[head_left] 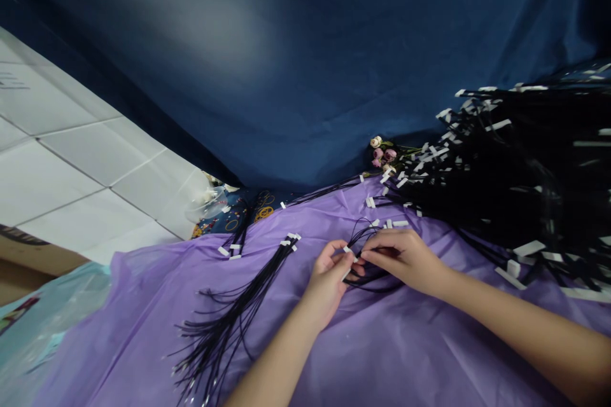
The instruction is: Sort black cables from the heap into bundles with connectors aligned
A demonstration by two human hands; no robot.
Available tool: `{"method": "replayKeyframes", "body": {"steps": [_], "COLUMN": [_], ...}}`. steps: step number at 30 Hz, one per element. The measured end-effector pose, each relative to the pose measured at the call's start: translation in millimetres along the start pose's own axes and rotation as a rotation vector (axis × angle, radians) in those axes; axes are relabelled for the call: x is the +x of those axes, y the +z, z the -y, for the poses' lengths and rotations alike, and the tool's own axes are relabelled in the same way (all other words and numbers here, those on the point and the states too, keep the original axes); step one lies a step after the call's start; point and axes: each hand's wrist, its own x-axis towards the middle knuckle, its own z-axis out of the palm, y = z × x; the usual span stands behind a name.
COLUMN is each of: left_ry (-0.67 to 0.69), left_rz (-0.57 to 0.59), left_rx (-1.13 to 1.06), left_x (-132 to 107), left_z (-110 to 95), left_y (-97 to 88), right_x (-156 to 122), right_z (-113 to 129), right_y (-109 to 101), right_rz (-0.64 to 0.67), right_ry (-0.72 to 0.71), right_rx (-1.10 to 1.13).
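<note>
Near the middle of the purple cloth (372, 343), my left hand (334, 273) is closed in a pinch on black cords (372, 284) with white tags at their ends. My right hand (401, 261) meets it from the right, thumb and forefinger pinched on the same cords. Some cords loop up above the fingers and others hang below. How the cords run between the fingertips is too small to make out. To the left of my hands lies a bundle of black cords (260, 286), white tags together at its upper end and loose ends fanned out below.
A large heap of black tagged cords (515, 165) fills the right side. Small artificial flowers (384, 154) sit beside it. A blue cloth (305, 63) hangs behind. Further left are a clear plastic tub (205, 203), yellow rubber bands (264, 213) and white tiles (86, 140).
</note>
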Motion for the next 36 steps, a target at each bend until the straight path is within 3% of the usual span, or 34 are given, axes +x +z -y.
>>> {"method": "replayKeyframes", "body": {"steps": [5, 16, 30, 36], "left_ry": [-0.001, 0.013, 0.045, 0.085], "left_rz": [-0.001, 0.02, 0.018, -0.023], "left_rx": [0.006, 0.027, 0.066, 0.147], "left_x": [-0.4, -0.9, -0.7, -0.8], "left_z": [-0.6, 0.7, 2.9, 6.2], "left_y": [-0.3, -0.1, 1.8, 1.8], "right_x": [1.3, -3.2, -0.1, -0.7], "right_z": [-0.4, 2.8, 5.8, 7.4], "right_y": [-1.0, -3.7, -0.2, 2.8], "right_rz": [0.011, 0.005, -0.016, -0.005], "right_ry": [0.028, -0.096, -0.016, 0.145], "right_rx": [0.015, -0.147, -0.047, -0.011]}}
